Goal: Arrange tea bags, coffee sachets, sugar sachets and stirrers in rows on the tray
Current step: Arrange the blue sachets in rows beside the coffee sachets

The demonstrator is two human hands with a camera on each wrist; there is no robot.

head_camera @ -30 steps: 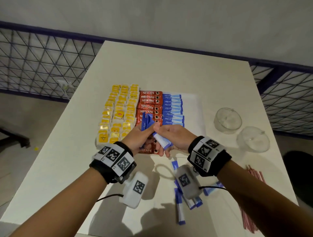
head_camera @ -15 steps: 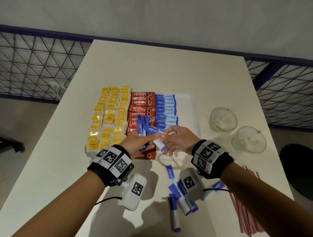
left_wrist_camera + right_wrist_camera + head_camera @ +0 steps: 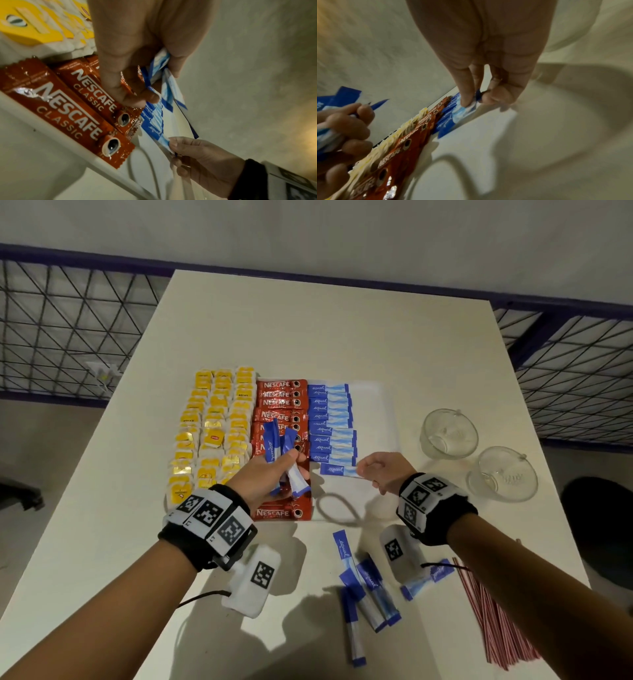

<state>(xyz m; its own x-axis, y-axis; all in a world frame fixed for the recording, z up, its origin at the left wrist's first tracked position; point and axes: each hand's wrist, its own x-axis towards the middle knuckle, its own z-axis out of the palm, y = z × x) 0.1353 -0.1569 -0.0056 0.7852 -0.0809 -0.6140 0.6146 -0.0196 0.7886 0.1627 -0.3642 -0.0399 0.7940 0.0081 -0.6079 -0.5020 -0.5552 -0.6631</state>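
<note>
Roughly three quarters done, judging by the tray [image 3: 383, 419]. Tea bags [image 3: 214, 433] filling its left side, coffee sachets [image 3: 279, 402] next, sugar row [image 3: 330, 422] reaching most of the way down. Right hand [image 3: 383, 472] pinching one sugar sachet [image 3: 337, 470] by its end at the row's near end (fingers curled). Left hand [image 3: 265, 477] gripping a spare bunch [image 3: 279, 453] over the coffee. Left to go: loose sugar sachets [image 3: 366, 580] and stirrers [image 3: 493, 621], both on the counter [image 3: 308, 330] nearer than the tray.
</note>
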